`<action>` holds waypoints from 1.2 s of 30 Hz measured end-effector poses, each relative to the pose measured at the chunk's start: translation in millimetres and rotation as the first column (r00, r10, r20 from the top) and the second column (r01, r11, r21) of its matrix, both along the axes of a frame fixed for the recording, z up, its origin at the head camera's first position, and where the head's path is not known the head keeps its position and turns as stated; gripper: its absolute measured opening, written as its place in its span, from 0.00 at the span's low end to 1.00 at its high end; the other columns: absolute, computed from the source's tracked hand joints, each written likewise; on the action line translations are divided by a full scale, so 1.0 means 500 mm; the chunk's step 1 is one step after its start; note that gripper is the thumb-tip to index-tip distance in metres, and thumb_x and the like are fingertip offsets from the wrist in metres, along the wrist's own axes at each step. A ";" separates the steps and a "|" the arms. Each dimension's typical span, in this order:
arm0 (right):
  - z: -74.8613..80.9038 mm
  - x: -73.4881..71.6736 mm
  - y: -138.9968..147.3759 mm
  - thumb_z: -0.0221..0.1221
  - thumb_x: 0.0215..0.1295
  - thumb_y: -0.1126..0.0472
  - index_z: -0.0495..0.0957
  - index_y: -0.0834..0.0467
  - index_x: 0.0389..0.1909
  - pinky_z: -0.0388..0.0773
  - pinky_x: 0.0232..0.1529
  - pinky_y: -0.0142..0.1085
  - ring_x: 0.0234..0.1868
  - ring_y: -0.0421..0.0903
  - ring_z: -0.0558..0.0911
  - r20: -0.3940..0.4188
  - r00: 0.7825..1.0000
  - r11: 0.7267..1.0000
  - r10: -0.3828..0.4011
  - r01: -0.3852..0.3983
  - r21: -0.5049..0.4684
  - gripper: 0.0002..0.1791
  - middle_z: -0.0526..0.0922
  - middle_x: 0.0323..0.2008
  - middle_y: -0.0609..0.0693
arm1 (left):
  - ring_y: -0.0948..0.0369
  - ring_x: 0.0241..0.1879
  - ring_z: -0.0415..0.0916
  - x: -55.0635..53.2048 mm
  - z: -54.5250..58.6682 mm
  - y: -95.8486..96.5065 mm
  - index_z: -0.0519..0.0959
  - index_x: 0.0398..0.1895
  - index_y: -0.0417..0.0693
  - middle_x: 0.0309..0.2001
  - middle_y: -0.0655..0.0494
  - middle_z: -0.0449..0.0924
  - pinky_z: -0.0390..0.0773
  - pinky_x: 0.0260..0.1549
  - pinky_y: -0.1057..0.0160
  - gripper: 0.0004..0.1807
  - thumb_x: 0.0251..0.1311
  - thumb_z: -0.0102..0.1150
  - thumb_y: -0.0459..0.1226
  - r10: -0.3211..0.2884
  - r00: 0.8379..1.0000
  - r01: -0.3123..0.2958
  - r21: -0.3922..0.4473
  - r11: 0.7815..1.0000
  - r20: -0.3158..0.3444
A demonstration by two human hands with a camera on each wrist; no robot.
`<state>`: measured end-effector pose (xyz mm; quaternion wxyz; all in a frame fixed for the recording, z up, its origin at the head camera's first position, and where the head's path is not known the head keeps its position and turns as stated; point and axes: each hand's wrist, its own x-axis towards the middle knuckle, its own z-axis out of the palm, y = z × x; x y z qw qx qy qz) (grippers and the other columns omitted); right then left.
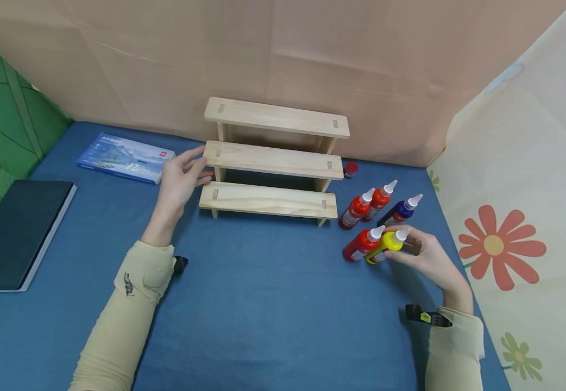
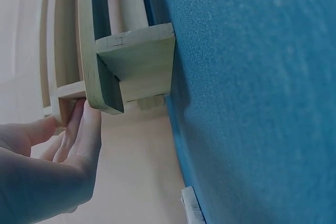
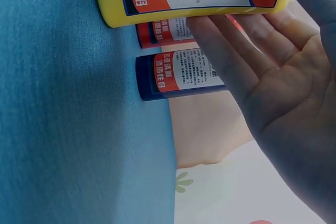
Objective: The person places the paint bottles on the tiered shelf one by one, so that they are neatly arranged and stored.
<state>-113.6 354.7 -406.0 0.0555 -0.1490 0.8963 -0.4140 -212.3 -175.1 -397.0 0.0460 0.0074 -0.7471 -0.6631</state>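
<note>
In the head view, a three-tier wooden stand (image 1: pixel 273 160) stands against the back. My left hand (image 1: pixel 177 179) holds the left end of its middle tier. The left wrist view shows the thumb on one face of that tier (image 2: pixel 65 51) and the fingers on the other side. My right hand (image 1: pixel 425 255) pinches a yellow ink bottle (image 1: pixel 385 244) between thumb and fingers. The bottle is upright; whether its base touches the cloth, I cannot tell. Close beside it is a red bottle (image 1: pixel 358 247). Behind stand another red bottle (image 1: pixel 353 212), an orange-red bottle (image 1: pixel 379 201) and a dark blue bottle (image 1: pixel 396 213).
A small red-lidded jar (image 1: pixel 350 169) sits right of the stand. At the left lie a blue flat box (image 1: pixel 124 157) and a dark book-like block (image 1: pixel 16 233). Blue cloth (image 1: pixel 263 304) covers the table. A flower-printed sheet (image 1: pixel 532 190) borders the right side.
</note>
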 end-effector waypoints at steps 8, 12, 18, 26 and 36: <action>0.007 0.004 -0.004 0.73 0.69 0.66 0.80 0.57 0.67 0.83 0.54 0.28 0.61 0.33 0.76 -0.020 1.000 1.000 -0.022 0.023 0.011 0.26 0.81 0.63 0.53 | 0.38 0.60 0.82 0.000 0.008 0.003 0.67 0.80 0.37 0.69 0.32 0.76 0.88 0.52 0.65 0.27 0.85 0.51 0.37 0.012 1.000 -0.013 -0.011 1.000 -0.011; 0.013 0.007 -0.005 0.73 0.68 0.66 0.81 0.58 0.66 0.81 0.53 0.24 0.60 0.33 0.77 -0.038 0.999 0.999 -0.037 0.037 0.005 0.26 0.82 0.62 0.53 | 0.39 0.60 0.82 0.000 0.008 0.005 0.68 0.79 0.37 0.68 0.32 0.76 0.88 0.51 0.66 0.26 0.84 0.51 0.37 0.019 1.000 -0.019 -0.019 1.000 -0.017; 0.025 0.009 -0.004 0.72 0.67 0.69 0.81 0.60 0.66 0.82 0.53 0.25 0.60 0.35 0.79 -0.070 0.997 0.999 -0.026 0.023 -0.035 0.26 0.83 0.61 0.50 | 0.40 0.59 0.83 0.001 0.006 0.007 0.68 0.79 0.37 0.68 0.32 0.77 0.87 0.52 0.66 0.26 0.85 0.51 0.38 0.019 1.000 -0.019 -0.031 0.999 -0.011; 0.050 0.004 -0.001 0.71 0.67 0.71 0.80 0.63 0.65 0.85 0.50 0.26 0.57 0.34 0.81 -0.092 0.995 0.998 -0.035 0.030 -0.054 0.26 0.83 0.57 0.38 | 0.40 0.60 0.83 0.004 0.002 0.004 0.67 0.80 0.37 0.69 0.32 0.76 0.88 0.50 0.67 0.27 0.84 0.52 0.38 0.021 1.000 -0.021 -0.019 1.000 -0.001; 0.074 0.002 0.005 0.72 0.67 0.69 0.81 0.63 0.65 0.84 0.48 0.22 0.56 0.32 0.80 -0.102 0.989 0.994 -0.106 0.103 -0.033 0.26 0.82 0.56 0.34 | 0.39 0.60 0.82 0.003 0.001 0.005 0.67 0.80 0.36 0.70 0.32 0.75 0.87 0.54 0.63 0.27 0.85 0.51 0.38 0.018 1.000 -0.018 -0.023 1.000 -0.008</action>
